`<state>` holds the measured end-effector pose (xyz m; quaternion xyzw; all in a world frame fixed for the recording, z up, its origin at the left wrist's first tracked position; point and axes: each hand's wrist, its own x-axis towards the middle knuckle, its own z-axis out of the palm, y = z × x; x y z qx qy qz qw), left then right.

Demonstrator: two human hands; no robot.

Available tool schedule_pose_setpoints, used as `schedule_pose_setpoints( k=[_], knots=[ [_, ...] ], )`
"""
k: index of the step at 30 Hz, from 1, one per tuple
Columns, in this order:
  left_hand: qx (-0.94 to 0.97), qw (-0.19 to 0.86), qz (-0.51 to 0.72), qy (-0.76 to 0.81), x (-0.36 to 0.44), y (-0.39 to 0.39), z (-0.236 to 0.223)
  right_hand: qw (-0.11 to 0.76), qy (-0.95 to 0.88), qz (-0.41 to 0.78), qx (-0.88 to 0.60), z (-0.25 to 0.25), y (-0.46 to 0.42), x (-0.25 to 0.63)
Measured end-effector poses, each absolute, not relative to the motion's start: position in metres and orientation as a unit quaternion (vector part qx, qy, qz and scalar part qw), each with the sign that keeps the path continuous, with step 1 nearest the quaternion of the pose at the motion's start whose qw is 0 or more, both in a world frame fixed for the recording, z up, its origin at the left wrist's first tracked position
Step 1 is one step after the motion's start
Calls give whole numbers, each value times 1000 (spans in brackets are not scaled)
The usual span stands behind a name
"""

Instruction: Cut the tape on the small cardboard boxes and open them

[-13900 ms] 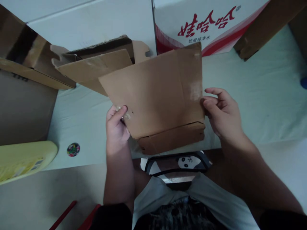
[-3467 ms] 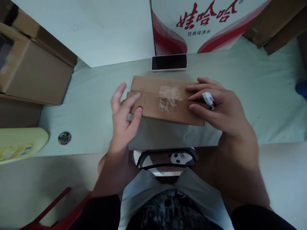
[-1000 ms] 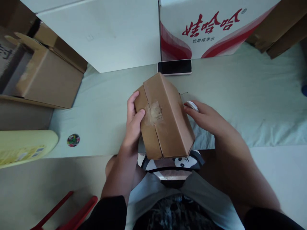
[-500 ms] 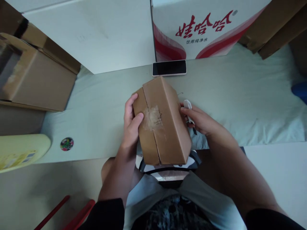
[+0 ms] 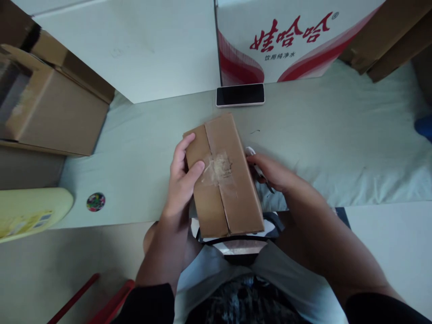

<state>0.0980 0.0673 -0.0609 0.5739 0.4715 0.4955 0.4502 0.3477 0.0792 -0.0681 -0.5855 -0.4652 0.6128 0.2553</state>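
Observation:
A small brown cardboard box rests at the front edge of the cloth-covered surface, its taped seam facing up. My left hand grips its left side, with the thumb on top. At the box's right side is my right hand, fingers closed around a slim white utility knife. A dark tip sticks out of the knife toward me. The box hides part of the right fingertips, so I cannot tell whether they touch its side.
A phone lies beyond the box, before a white-and-red carton and a white panel. Open cardboard boxes stand left. A pale yellow bottle and a round sticker are near the left front. A dark thread lies on the cloth.
The box has tipped flatter, so its right side no longer shows and its top faces me. My right hand has moved slightly left with the knife, which has turned.

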Motion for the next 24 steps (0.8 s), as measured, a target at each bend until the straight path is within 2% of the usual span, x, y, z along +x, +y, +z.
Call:
schedule_pose_setpoints(
  k=[3, 5, 7, 11, 14, 17, 22, 24],
  knots=[
    [586, 438, 491, 473, 98, 66, -60, 232, -447, 613, -609, -61, 82, 355],
    [596, 432, 488, 469, 97, 65, -60, 262, -423, 589, -637, -56, 83, 361],
    [605, 427, 485, 465, 96, 66, -63, 350, -376, 547, -661, -50, 86, 369],
    [644, 406, 470, 447, 96, 67, -71, 598, -263, 426, -625, -39, 96, 384],
    [686, 360, 456, 438, 99, 69, -75, 690, -224, 383, -572, -32, 104, 387],
    [704, 339, 442, 440, 102, 70, -75, 723, -205, 372, -545, -26, 107, 382],
    [714, 314, 440, 445, 104, 70, -77, 680, -213, 441, -546, -15, 98, 370],
    [710, 317, 443, 447, 104, 70, -78, 689, -223, 449, -524, -12, 93, 366]
  ],
)
